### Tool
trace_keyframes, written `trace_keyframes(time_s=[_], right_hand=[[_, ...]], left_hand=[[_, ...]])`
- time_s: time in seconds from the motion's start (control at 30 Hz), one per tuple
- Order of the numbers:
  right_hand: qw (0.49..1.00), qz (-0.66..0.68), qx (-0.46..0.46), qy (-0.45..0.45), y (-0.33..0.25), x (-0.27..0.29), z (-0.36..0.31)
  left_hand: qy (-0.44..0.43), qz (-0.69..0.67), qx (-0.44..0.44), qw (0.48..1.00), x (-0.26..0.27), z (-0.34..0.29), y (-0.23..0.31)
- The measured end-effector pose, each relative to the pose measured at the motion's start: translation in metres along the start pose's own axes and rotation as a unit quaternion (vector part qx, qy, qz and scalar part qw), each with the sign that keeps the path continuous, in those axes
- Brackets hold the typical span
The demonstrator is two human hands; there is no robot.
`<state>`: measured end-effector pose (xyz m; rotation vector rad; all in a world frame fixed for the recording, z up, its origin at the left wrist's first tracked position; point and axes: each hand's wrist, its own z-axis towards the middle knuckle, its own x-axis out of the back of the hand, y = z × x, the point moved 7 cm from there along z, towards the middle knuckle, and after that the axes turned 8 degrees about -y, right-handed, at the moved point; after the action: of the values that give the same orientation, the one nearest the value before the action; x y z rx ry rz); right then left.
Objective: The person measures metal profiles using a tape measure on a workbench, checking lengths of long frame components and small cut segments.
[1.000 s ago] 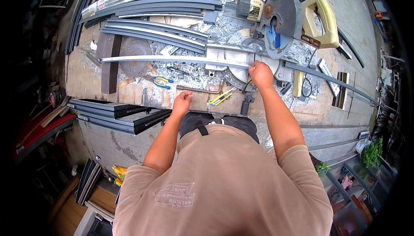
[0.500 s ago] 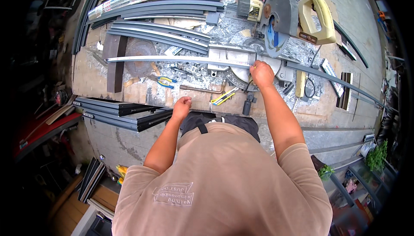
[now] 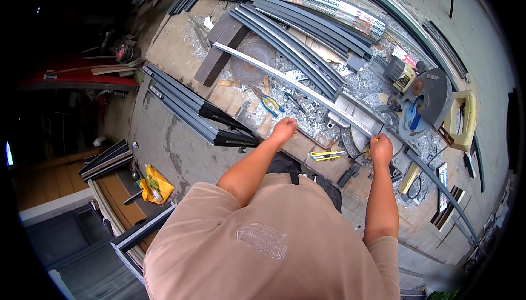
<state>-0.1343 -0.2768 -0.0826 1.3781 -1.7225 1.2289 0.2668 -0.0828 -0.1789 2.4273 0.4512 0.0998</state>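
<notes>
right hand (image 3: 381,149) closed on silver aluminium strip (image 3: 285,83) lying across workbench (image 3: 181,37) beside mitre saw (image 3: 427,103). left hand (image 3: 285,130) resting near bench edge, curl unclear. no containers visible.

The right hand (image 3: 381,149) was closed on a long light aluminium strip (image 3: 285,81) at the mitre saw (image 3: 424,103), while the left hand (image 3: 285,130) rested as a fist on the shaving-strewn workbench (image 3: 181,42). Blue-handled pliers (image 3: 268,104) lay just beyond the left hand. Dark grey profiles (image 3: 296,42) were stacked behind the strip.
</notes>
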Motion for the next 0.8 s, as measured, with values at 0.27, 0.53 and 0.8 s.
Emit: trace_keyframes(time_s=[0.27,0.53,0.8], right_hand=[[1.0,0.004,0.019,0.008,-0.003,0.003,0.001],[0.999,0.007,-0.008,-0.03,-0.002,0.004,0.0],[0.997,-0.015,-0.007,-0.07,-0.002,0.003,0.005]], left_hand=[[0.028,-0.158,-0.001,0.987,0.007,0.055,0.052],[0.003,-0.387,-0.075,0.919,0.006,0.091,0.088],[-0.016,-0.437,-0.067,0.897,0.001,0.116,0.086]])
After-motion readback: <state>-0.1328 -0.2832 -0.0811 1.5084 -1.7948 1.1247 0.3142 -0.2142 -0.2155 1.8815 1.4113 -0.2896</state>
